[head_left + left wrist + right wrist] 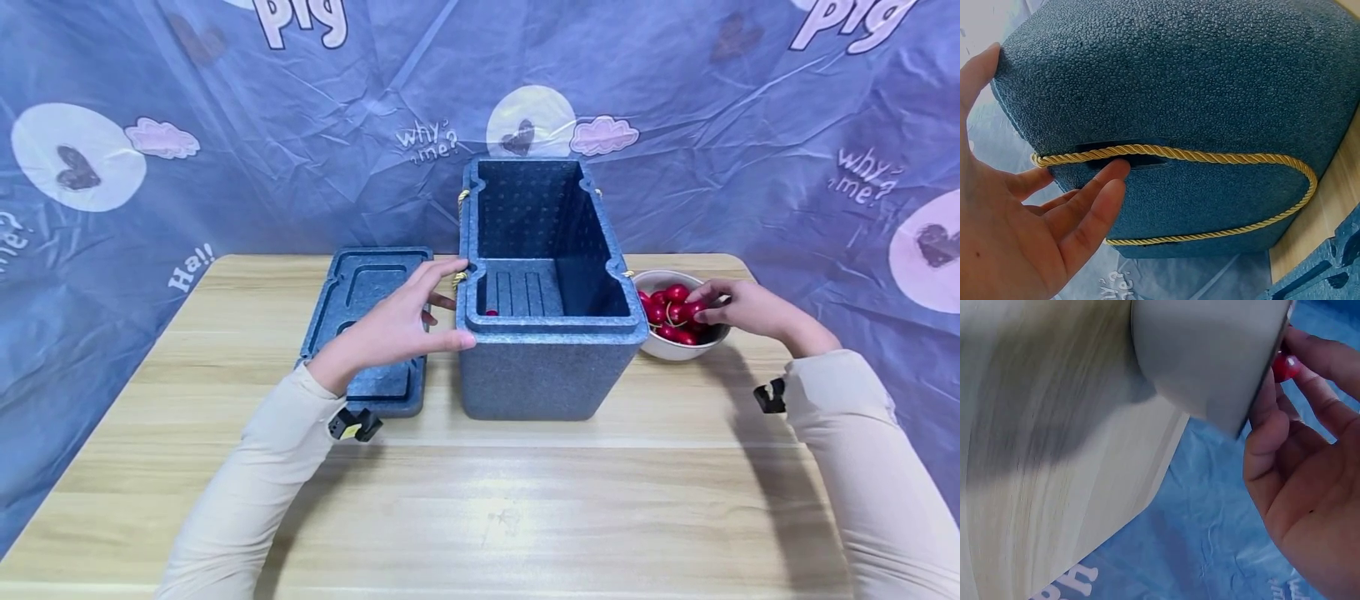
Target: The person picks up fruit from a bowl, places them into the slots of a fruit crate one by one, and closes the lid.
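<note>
My left hand [408, 321] is at the left side of a blue-grey foam box [547, 375], its fingers spread and touching the rim near a gold rope. In the left wrist view, the thumb lies at the box's edge, and a finger is close to the gold rope [1210, 157]. My right hand [742, 310] reaches over a white bowl [667, 352] heaped with red cherries [675, 313]. Thumb and fingers pinch a cherry [1285, 366] at the bowl's rim. One red cherry [492, 313] shows inside the box, partly hidden by the front wall.
The box's lid [382, 383] lies flat on the wooden table [495, 508], left of the box and under my left forearm. Behind the table hangs a blue printed cloth [337, 150]. The bowl stands close to the box's right side.
</note>
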Tool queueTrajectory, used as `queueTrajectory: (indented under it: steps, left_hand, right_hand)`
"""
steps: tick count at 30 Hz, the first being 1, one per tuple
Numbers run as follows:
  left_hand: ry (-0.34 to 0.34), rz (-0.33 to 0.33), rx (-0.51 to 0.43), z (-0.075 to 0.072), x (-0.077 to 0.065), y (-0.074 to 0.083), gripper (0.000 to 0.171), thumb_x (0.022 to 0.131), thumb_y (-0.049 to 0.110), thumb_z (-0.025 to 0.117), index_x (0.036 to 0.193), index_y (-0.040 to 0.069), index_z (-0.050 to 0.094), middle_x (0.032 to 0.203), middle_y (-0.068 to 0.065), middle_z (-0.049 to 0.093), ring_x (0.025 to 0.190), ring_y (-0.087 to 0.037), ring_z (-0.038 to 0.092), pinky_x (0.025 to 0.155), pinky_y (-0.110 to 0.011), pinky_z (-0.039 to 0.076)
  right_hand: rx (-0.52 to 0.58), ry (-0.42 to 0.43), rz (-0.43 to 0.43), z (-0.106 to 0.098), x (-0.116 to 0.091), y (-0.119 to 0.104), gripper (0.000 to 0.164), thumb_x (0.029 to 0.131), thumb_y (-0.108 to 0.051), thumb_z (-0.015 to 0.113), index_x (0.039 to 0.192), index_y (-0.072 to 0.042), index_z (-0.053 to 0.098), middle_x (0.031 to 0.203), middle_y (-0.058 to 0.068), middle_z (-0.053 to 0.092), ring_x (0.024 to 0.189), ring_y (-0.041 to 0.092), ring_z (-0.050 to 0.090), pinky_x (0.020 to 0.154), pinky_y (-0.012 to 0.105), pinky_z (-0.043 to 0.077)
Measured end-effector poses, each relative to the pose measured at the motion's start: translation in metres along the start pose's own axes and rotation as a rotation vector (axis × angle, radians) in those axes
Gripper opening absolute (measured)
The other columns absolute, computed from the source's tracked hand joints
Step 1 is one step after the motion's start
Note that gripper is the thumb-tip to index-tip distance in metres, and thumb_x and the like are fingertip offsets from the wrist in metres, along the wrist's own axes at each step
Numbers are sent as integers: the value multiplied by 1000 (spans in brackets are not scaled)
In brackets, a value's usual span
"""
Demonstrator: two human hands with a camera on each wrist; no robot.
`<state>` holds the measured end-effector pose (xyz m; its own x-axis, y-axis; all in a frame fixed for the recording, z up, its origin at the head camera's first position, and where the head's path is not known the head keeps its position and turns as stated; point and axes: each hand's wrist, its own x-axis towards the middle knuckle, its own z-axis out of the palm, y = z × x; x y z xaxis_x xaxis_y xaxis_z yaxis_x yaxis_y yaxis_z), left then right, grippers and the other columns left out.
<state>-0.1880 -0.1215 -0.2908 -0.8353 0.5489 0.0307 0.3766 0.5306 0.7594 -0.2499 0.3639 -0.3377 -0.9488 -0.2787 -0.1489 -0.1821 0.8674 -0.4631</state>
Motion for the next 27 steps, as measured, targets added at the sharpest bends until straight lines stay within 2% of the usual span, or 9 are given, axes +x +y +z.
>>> queueTrajectory:
  steps: [6,9,16,20,23,27]
  left_hand:
    - [-4,-11,-1,0,-1,-1,89,83,52,69,153,33,18,159,8,15,124,-18,53,93,-37,48]
    - [-7,-14,-1,-1,-1,-1,89,83,53,69,153,34,18,159,7,15,124,-18,53,93,-37,48]
    - [-7,-8,-8,-1,1,-2,90,81,57,69,153,35,18,158,6,17,122,-18,54,93,-37,48]
    - [-8,-7,-12,0,1,-3,90,81,57,69,153,35,18,158,5,17,122,-18,54,93,-37,48]
    - [-8,-7,-15,0,0,-3,90,81,56,69,153,35,18,158,5,17,122,-19,53,93,-37,48]
    - [-10,-9,-16,-1,0,-2,90,82,55,70,153,35,18,158,5,16,123,-19,53,93,-37,48]
  right_hand:
    - [87,2,43,-11,-8,4,36,91,-17,65,120,4,59,91,-21,61,75,-3,53,66,23,47]
    - [122,28,56,-17,-13,3,38,92,-18,64,123,3,57,86,-29,58,75,-3,55,66,23,47]
    - [185,91,70,-32,-21,-8,30,93,-25,64,118,-9,60,88,-31,60,80,-3,57,69,23,46]
    - [206,135,19,-37,-23,-15,19,94,-21,62,113,-16,62,87,-29,63,78,-3,58,66,23,45]
    - [228,165,-26,-42,-23,-23,17,94,-17,61,110,-21,64,86,-26,64,77,-2,58,66,20,44]
    - [268,186,-118,-49,-22,-35,20,94,-9,61,112,-16,65,90,-24,67,82,-5,61,70,13,45]
